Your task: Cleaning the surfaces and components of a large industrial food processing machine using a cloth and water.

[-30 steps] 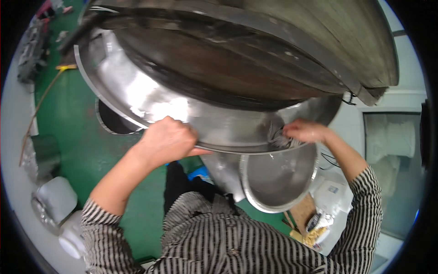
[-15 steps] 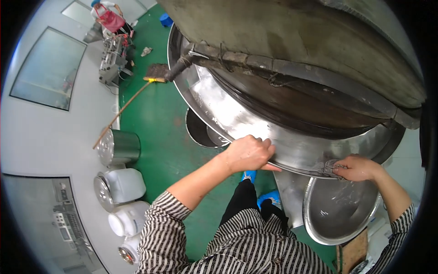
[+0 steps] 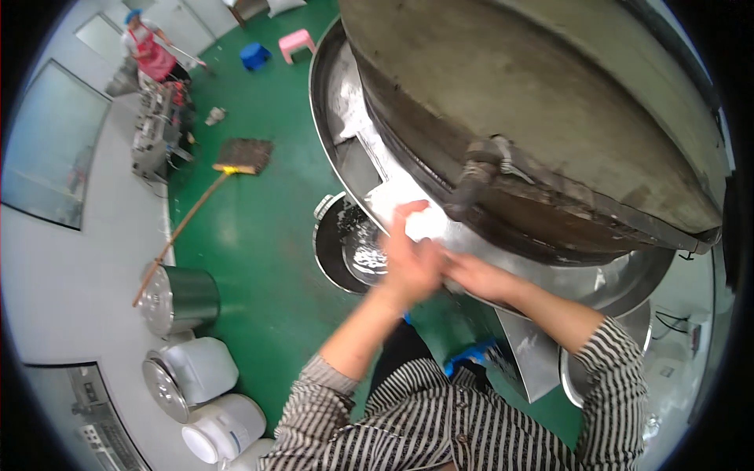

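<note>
From the head camera, a person's two bare hands are seen meeting at the near rim of a wide, shallow, polished steel basin [image 3: 343,86]. The left hand [image 3: 412,263] is raised over the rim with at least one finger stretched out. The right hand [image 3: 481,276] is brought in from the right, its fingertips overlapped by or touching the left. Both are blurred by motion; how far either is closed, and whether anything is held between them, cannot be told.

The basin is curved around the near side of a large, dull olive-grey rounded body [image 3: 510,94], to which a dark, worn bar [image 3: 481,169] is fixed. Below the basin's left rim, a round dark-walled metal pot [image 3: 330,250] is set on the green floor [image 3: 271,251]. At the lower right, a round steel bowl [image 3: 575,378] is partly hidden by the right sleeve. Farther left, a long-handled broom [image 3: 184,224] is leaned against a lidded steel pot [image 3: 195,298].
</note>
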A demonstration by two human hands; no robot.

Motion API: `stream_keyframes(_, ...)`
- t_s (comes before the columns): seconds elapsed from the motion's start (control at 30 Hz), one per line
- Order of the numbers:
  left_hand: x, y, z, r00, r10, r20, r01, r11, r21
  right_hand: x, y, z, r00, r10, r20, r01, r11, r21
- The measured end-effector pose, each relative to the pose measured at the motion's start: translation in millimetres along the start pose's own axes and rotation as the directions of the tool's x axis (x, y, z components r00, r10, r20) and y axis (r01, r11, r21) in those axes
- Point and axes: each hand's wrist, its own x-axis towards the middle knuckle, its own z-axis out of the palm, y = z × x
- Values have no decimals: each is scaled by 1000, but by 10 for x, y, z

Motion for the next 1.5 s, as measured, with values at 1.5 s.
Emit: stream_keyframes(1.5,540,-1686,-367,882,435,-179,-448,894,-34,1076,-192,0,946,-320,42,-66,-317,-946)
